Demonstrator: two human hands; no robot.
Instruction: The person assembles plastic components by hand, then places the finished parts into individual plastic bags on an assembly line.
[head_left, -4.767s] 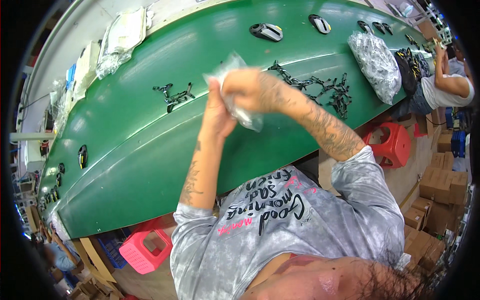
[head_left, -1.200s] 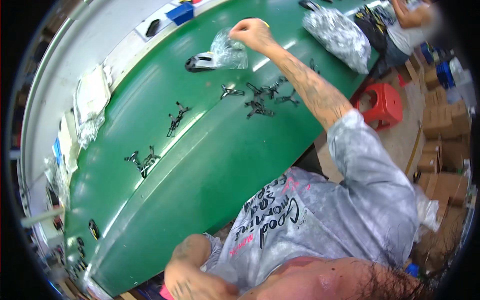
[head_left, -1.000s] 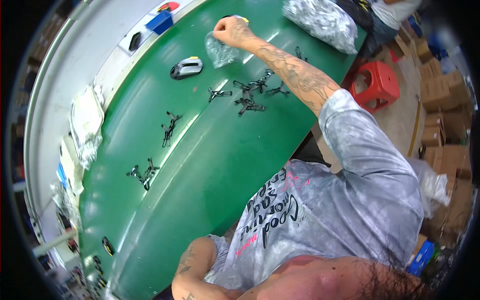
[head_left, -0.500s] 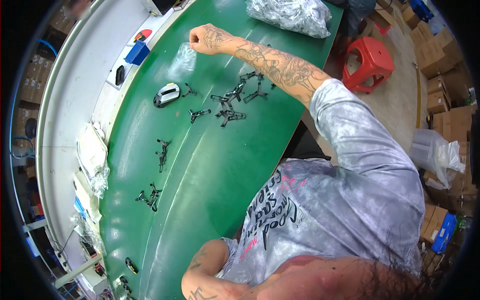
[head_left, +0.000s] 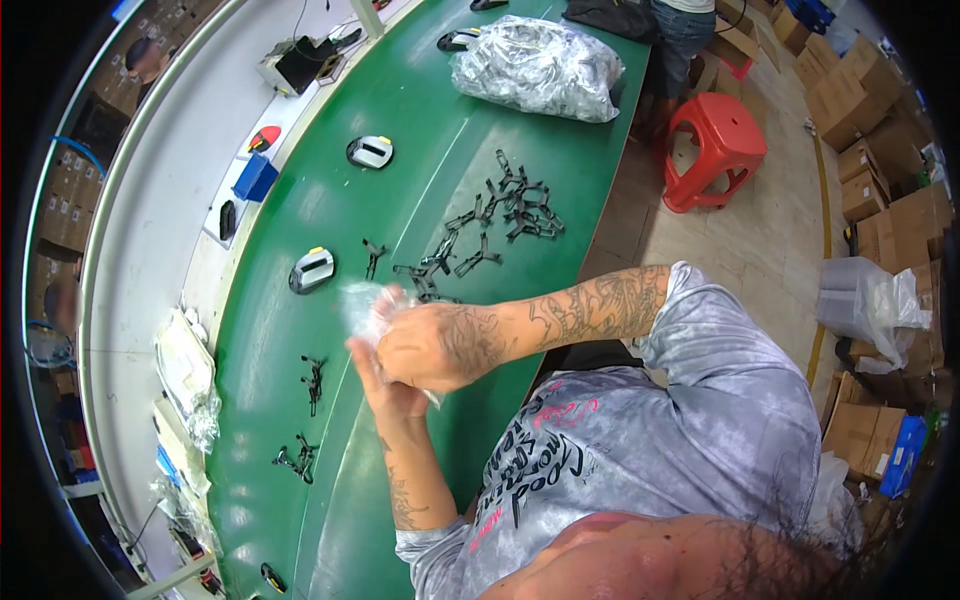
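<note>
In front of my chest, a small clear plastic bag (head_left: 358, 305) is between my hands. My right hand (head_left: 445, 345) is closed over it, knuckles up, and partly covers the other hand. Below, my left hand (head_left: 397, 400) grips the bag too, its thumb raised along the side. What the bag holds, if anything, cannot be made out. Several black three-armed plastic frames (head_left: 480, 255) lie just beyond my right hand. One single black frame (head_left: 373, 258) sits apart, close to the bag. Beside it rests a white and black oval device (head_left: 312, 270) with a yellow tip.
The green table (head_left: 350, 210) carries a large bag of clear wrapping (head_left: 540, 70) and a second oval device (head_left: 371, 152). More black frames (head_left: 297, 460) lie toward the near left. A blue bin (head_left: 255, 177) stands past the table. Right are a red stool (head_left: 717, 145) and cartons (head_left: 855, 100).
My right hand has come back from the far side of the table with the bag and met my left hand, which has risen into view. The whole view has shifted.
</note>
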